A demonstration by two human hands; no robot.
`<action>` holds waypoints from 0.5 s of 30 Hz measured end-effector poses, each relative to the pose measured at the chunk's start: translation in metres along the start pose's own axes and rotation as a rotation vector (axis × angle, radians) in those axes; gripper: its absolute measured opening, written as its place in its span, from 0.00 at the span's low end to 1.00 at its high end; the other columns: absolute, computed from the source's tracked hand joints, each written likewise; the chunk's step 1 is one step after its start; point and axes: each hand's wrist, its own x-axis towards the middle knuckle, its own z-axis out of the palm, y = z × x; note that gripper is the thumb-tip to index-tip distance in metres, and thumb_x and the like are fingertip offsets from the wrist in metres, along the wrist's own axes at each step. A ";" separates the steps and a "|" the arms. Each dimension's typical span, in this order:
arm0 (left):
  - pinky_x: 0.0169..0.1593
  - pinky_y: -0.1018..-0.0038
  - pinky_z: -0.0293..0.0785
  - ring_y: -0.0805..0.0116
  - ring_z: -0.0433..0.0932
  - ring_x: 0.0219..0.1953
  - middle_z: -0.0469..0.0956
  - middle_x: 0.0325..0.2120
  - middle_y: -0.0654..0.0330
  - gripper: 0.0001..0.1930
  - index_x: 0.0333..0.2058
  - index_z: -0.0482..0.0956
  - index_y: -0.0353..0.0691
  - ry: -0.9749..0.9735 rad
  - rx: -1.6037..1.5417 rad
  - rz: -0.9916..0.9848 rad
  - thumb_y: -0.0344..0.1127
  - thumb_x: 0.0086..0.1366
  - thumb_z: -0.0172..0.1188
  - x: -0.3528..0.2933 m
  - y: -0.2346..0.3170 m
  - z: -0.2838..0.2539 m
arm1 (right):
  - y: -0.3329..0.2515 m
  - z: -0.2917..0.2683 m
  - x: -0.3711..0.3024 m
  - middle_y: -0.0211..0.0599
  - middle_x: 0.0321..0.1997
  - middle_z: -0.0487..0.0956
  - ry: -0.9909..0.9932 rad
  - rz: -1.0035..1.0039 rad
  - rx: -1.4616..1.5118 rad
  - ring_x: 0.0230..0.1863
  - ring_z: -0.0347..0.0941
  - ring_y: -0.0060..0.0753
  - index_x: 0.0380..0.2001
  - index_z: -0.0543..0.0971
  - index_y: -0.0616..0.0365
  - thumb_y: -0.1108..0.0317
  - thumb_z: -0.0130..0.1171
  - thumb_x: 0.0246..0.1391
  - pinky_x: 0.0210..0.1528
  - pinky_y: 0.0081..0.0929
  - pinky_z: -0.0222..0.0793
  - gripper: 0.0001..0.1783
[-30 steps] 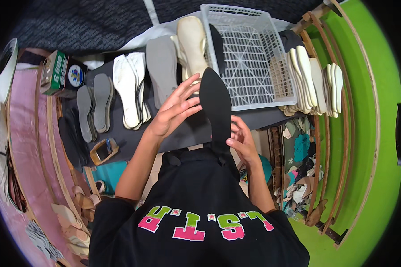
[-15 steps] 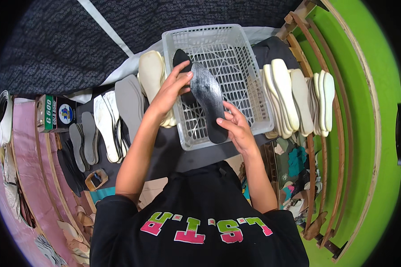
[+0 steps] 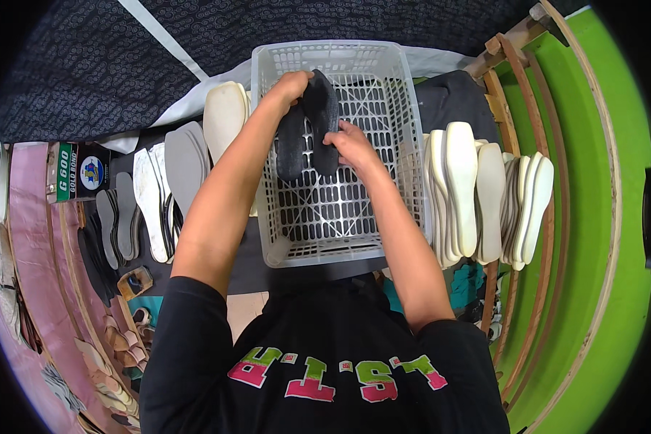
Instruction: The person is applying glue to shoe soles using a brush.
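Over the far left part of a translucent plastic crate (image 3: pixel 419 210), I hold a black shoe sole (image 3: pixel 325 112) with both hands. My left hand (image 3: pixel 293 88) is closed on its far end. Nearer its lower end, my right hand (image 3: pixel 351 145) pinches the right edge between thumb and fingers. Another black sole (image 3: pixel 291 152) lies lengthwise inside the crate, just left of the held one. Its far end is hidden under my left hand and forearm.
Cream and grey soles stand in rows right (image 3: pixel 461 192) and left (image 3: pixel 186 163) of the crate. Further left are a green and black tin (image 3: pixel 83 172), black soles (image 3: pixel 98 264) and a brownish ring-shaped object (image 3: pixel 135 282). A wooden rack (image 3: pixel 546 210) borders the right side.
Both hands have moved the black sole away from me, deeper over the crate's far left. It was held above the crate's middle, its lower end over the near rim. The view has shifted slightly.
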 end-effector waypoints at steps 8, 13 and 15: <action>0.65 0.56 0.66 0.60 0.75 0.59 0.80 0.59 0.56 0.28 0.72 0.73 0.46 -0.041 -0.187 -0.059 0.47 0.78 0.46 0.010 -0.001 0.000 | 0.010 -0.005 0.025 0.40 0.54 0.82 0.064 -0.028 -0.008 0.55 0.79 0.36 0.79 0.58 0.58 0.67 0.65 0.56 0.57 0.44 0.75 0.49; 0.65 0.59 0.66 0.61 0.75 0.58 0.80 0.58 0.55 0.27 0.68 0.75 0.41 -0.053 -0.192 -0.072 0.49 0.79 0.47 0.009 0.000 0.007 | 0.035 -0.014 0.055 0.36 0.49 0.83 0.154 -0.133 -0.128 0.47 0.82 0.33 0.75 0.66 0.64 0.69 0.65 0.56 0.49 0.38 0.80 0.43; 0.65 0.60 0.67 0.62 0.75 0.58 0.80 0.57 0.55 0.27 0.66 0.76 0.39 -0.054 -0.183 -0.081 0.49 0.79 0.47 0.009 0.000 0.008 | 0.039 -0.013 0.055 0.36 0.47 0.84 0.191 -0.146 -0.212 0.45 0.82 0.32 0.74 0.69 0.65 0.68 0.66 0.56 0.48 0.35 0.80 0.42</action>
